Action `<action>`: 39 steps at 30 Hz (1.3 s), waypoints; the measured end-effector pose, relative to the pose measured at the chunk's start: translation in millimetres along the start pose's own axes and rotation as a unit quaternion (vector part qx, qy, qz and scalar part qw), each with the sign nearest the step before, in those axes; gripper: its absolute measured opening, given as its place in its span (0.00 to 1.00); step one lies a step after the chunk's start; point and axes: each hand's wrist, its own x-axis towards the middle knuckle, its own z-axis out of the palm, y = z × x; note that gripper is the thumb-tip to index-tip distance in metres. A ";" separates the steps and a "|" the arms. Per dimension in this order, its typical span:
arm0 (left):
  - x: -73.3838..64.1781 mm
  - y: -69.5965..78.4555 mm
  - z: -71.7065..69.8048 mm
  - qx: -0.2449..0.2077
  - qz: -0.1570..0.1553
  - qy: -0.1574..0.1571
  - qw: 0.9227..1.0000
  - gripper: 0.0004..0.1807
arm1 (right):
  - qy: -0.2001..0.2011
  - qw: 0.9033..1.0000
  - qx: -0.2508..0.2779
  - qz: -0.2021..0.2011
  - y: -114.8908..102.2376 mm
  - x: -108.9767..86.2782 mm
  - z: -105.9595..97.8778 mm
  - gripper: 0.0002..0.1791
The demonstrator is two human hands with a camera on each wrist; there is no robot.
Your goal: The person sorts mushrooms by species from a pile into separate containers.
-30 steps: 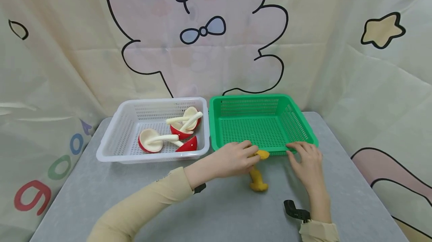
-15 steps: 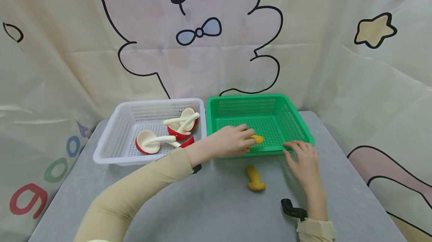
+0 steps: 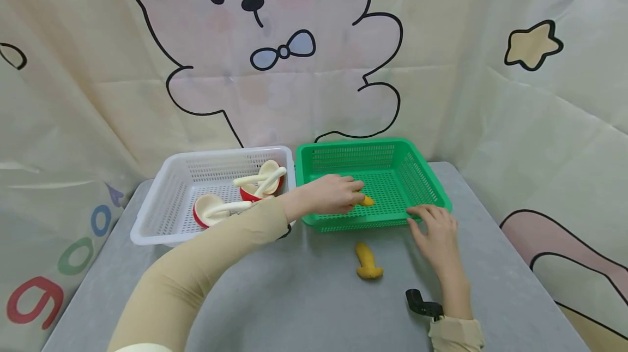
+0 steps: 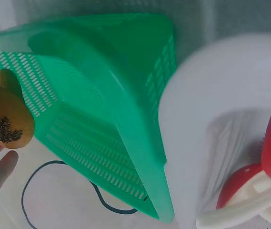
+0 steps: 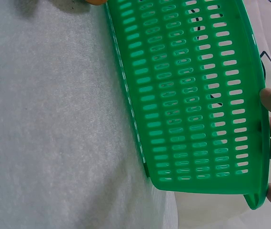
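My left hand (image 3: 336, 194) holds a yellow-orange toy mushroom (image 3: 367, 201) over the inside of the green basket (image 3: 427, 169). In the left wrist view this mushroom (image 4: 14, 109) has a dark, rough patch on its rounded end, and fingertips lie around it. At the basket's front right rim, my right hand (image 3: 438, 232) grips the edge, with thumb and fingers at the rim in the right wrist view. A second yellow mushroom (image 3: 367, 262) lies on the grey table in front of the basket, between my two arms.
Left of the green basket stands a white basket (image 3: 162, 199) with several red-and-cream toy mushrooms (image 3: 216, 209) in it, partly hidden by my left sleeve. A printed curtain (image 3: 441, 41) hangs behind the grey table (image 3: 304, 297).
My left hand has lifted the mushroom from the table in front and carried it over the rim into the green basket's space. My right hand has stayed at the rim.
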 end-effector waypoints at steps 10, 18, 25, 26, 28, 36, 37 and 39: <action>12.1 -12.3 9.6 -0.012 -0.015 -0.085 0.996 0.11 | -0.001 1.000 0.004 0.004 -0.5 -0.1 -0.2 0.12; 19.0 -20.4 21.6 0.002 -0.029 -0.114 0.993 0.14 | -0.002 1.000 0.006 0.003 -1.5 0.8 -1.3 0.12; 17.0 -24.1 25.9 0.012 -0.039 -0.126 0.991 0.15 | -0.004 1.000 0.004 0.008 -1.9 0.6 -2.0 0.11; 16.0 -24.3 25.9 0.012 -0.038 -0.124 0.991 0.16 | -0.004 1.000 0.004 0.008 -2.1 0.5 -1.8 0.11; 13.9 -24.3 25.0 0.009 -0.038 -0.119 0.992 0.16 | -0.004 1.000 0.004 0.008 -2.7 0.7 -1.6 0.12; 6.5 -16.2 17.3 -0.002 -0.038 -0.084 0.996 0.17 | -0.005 1.000 0.007 0.008 -4.3 1.3 -1.1 0.12; 5.5 -14.2 16.0 -0.004 -0.038 -0.078 0.996 0.17 | -0.006 1.000 0.007 0.009 -4.0 1.2 -1.0 0.12; 3.5 -9.9 13.9 -0.003 -0.038 -0.064 0.997 0.17 | -0.006 1.000 0.007 0.009 -3.5 0.9 -1.0 0.12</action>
